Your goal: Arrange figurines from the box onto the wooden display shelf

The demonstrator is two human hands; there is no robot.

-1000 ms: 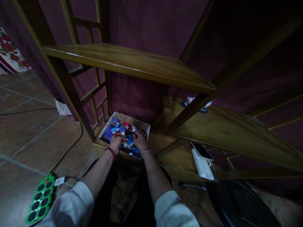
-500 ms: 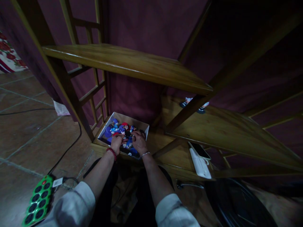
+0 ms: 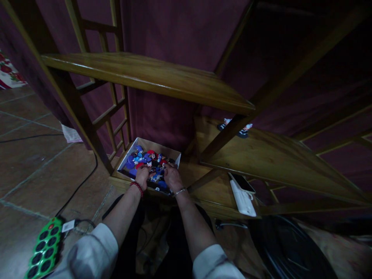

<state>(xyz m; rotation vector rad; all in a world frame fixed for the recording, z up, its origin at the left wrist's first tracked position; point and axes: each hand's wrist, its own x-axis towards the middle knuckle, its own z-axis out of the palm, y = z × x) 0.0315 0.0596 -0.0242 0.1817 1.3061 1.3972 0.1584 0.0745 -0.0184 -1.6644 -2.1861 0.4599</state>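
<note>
A shallow white box (image 3: 120, 166) on the low wooden shelf holds a jumble of small toy figurines (image 3: 140, 158), mostly blue, purple and red. Over the box's near half, my left hand (image 3: 142, 175) has its fingers curled closed. My right hand (image 3: 172, 177) faces it from the right, its fingers also bent together. A dark blue figurine (image 3: 157, 170) lies between the two sets of fingertips, and both hands appear to grip it. Its exact shape is too small and dim to make out.
A wooden shelf board (image 3: 145, 75) juts out above the box. Two small figurines (image 3: 243, 131) stand on the board to the right. A phone (image 3: 242, 183) rests on a white case (image 3: 243, 201). On the floor lies a green power strip (image 3: 43, 248); a black round object (image 3: 290, 248) is at right.
My fingertips have shifted slightly, and a dark blue figurine now shows between them. Both hands stay over the box. The whole view has moved a little.
</note>
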